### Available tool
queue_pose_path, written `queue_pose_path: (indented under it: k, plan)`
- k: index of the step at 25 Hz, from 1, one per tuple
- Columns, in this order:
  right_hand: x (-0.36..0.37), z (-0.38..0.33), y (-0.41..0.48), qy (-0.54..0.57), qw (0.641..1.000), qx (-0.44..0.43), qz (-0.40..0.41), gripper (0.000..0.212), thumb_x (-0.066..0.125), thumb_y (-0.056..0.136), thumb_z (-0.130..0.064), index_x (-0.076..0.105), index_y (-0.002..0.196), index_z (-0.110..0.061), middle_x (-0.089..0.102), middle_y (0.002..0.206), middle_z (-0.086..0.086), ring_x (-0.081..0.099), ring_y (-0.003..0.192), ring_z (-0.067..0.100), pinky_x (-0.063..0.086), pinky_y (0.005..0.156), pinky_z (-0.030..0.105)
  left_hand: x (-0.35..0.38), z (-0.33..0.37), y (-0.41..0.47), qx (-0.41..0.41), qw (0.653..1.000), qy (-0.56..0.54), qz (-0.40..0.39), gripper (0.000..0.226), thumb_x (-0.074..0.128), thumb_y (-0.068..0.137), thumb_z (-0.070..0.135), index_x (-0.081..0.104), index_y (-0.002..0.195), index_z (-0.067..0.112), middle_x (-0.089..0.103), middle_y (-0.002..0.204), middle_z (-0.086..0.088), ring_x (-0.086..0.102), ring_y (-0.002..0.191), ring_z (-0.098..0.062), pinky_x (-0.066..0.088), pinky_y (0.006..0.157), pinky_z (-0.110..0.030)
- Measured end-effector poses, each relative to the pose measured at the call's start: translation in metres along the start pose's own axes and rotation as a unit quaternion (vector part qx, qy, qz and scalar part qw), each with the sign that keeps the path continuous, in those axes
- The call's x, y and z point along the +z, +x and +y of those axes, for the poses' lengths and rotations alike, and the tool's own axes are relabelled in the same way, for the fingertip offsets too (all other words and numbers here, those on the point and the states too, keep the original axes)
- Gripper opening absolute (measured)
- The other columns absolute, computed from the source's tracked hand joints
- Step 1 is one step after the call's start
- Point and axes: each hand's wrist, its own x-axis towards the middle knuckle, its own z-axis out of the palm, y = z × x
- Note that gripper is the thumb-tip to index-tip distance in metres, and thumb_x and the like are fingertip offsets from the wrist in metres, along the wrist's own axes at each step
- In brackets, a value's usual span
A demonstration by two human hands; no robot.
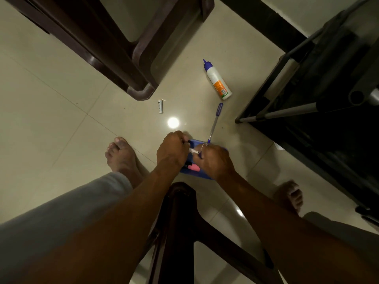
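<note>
A blue pouch [194, 143] lies on the tiled floor between my feet. My left hand [171, 149] is curled over its left side and grips a dark item at the pouch's top edge. My right hand [215, 160] rests on the pouch's right side and pinches a small white item [193, 151] between the two hands. A pink highlighter [193, 167] with a black end shows in the pouch below my left hand. A blue pen [215, 121] lies on the floor just beyond the pouch, its tip near my right hand.
A white glue bottle [217, 80] with a blue cap lies further off. A small white tube [160, 106] lies to the left. Dark brown chair legs [141, 78] stand ahead, another chair [182, 201] is under me, and a black rack [307, 95] stands to the right.
</note>
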Motion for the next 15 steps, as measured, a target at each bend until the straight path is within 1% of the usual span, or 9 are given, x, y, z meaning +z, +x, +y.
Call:
queue_pose_path:
  k: [1, 4, 6, 7, 8, 9, 10, 11, 15]
  plan:
    - [0.006, -0.002, -0.006, 0.001, 1.000, 0.006, -0.004, 0.023, 0.055, 0.095, -0.034, 0.069, 0.091, -0.017, 0.064, 0.074, 0.002, 0.050, 0.061, 0.014, 0.037, 0.057, 0.025, 0.001, -0.007, -0.004, -0.013, 1.000, 0.008, 0.004, 0.005, 0.059, 0.093, 0.020, 0.063, 0.093, 0.024, 0.068, 0.097, -0.004, 0.067, 0.085, -0.026, 0.056, 0.083, -0.045]
    - [0.023, -0.005, -0.017, 0.002, 0.999, 0.024, -0.028, 0.028, 0.050, 0.099, -0.037, 0.067, 0.095, -0.015, 0.053, 0.069, -0.005, 0.047, 0.058, 0.009, 0.033, 0.050, 0.023, 0.006, -0.019, -0.012, -0.065, 0.998, -0.001, 0.014, 0.005, 0.059, 0.094, 0.024, 0.063, 0.095, 0.022, 0.068, 0.098, -0.005, 0.067, 0.087, -0.026, 0.056, 0.084, -0.045]
    - [0.031, 0.000, -0.021, -0.010, 0.999, 0.023, -0.039, 0.027, 0.047, 0.102, -0.036, 0.064, 0.103, -0.015, 0.052, 0.074, -0.006, 0.046, 0.060, 0.006, 0.031, 0.047, 0.018, 0.008, -0.026, -0.012, -0.093, 0.995, -0.014, 0.028, 0.013, 0.057, 0.097, 0.029, 0.064, 0.100, 0.018, 0.068, 0.098, -0.005, 0.065, 0.089, -0.024, 0.056, 0.086, -0.043]
    - [0.034, 0.003, -0.022, -0.038, 0.998, 0.009, -0.050, 0.026, 0.046, 0.103, -0.033, 0.062, 0.110, -0.014, 0.057, 0.081, -0.003, 0.049, 0.064, 0.007, 0.033, 0.049, 0.017, 0.009, -0.029, -0.011, -0.102, 0.994, -0.019, 0.033, 0.018, 0.056, 0.098, 0.030, 0.063, 0.103, 0.015, 0.068, 0.100, -0.006, 0.064, 0.089, -0.022, 0.055, 0.085, -0.040]
    - [0.037, 0.006, -0.023, -0.075, 0.995, -0.013, -0.062, 0.025, 0.047, 0.103, -0.030, 0.059, 0.117, -0.013, 0.063, 0.092, 0.000, 0.056, 0.072, 0.010, 0.040, 0.054, 0.018, 0.008, -0.031, -0.009, -0.107, 0.993, -0.022, 0.036, 0.020, 0.057, 0.098, 0.029, 0.063, 0.107, 0.013, 0.068, 0.102, -0.007, 0.062, 0.089, -0.021, 0.054, 0.084, -0.037]
    - [0.039, 0.008, -0.025, -0.100, 0.992, -0.030, -0.068, 0.027, 0.050, 0.103, -0.028, 0.056, 0.123, -0.012, 0.065, 0.104, 0.004, 0.062, 0.082, 0.014, 0.048, 0.060, 0.022, 0.007, -0.034, -0.007, -0.111, 0.993, -0.021, 0.037, 0.021, 0.058, 0.097, 0.027, 0.062, 0.110, 0.010, 0.067, 0.105, -0.008, 0.060, 0.089, -0.020, 0.052, 0.081, -0.034]
    - [0.040, 0.010, -0.025, -0.118, 0.990, -0.046, -0.067, 0.030, 0.053, 0.101, -0.027, 0.054, 0.127, -0.011, 0.065, 0.111, 0.006, 0.066, 0.091, 0.018, 0.052, 0.066, 0.027, 0.006, -0.037, -0.005, -0.114, 0.993, -0.015, 0.037, 0.022, 0.058, 0.097, 0.025, 0.062, 0.112, 0.009, 0.067, 0.107, -0.008, 0.060, 0.091, -0.020, 0.051, 0.081, -0.033]
    - [0.042, 0.011, -0.025, -0.125, 0.989, -0.044, -0.071, 0.032, 0.055, 0.100, -0.028, 0.053, 0.128, -0.011, 0.065, 0.114, 0.007, 0.067, 0.095, 0.021, 0.053, 0.070, 0.029, 0.005, -0.040, -0.003, -0.114, 0.993, -0.006, 0.035, 0.024, 0.057, 0.098, 0.025, 0.061, 0.115, 0.009, 0.066, 0.109, -0.009, 0.060, 0.093, -0.020, 0.050, 0.081, -0.033]
    - [0.049, 0.006, -0.020, -0.097, 0.993, -0.011, -0.064, 0.026, 0.052, 0.102, -0.027, 0.056, 0.123, -0.011, 0.068, 0.107, 0.008, 0.069, 0.093, 0.023, 0.059, 0.076, 0.033, 0.007, -0.048, 0.004, -0.102, 0.994, 0.020, 0.015, 0.026, 0.052, 0.101, 0.027, 0.062, 0.117, 0.009, 0.066, 0.111, -0.009, 0.055, 0.088, -0.017, 0.043, 0.076, -0.029]
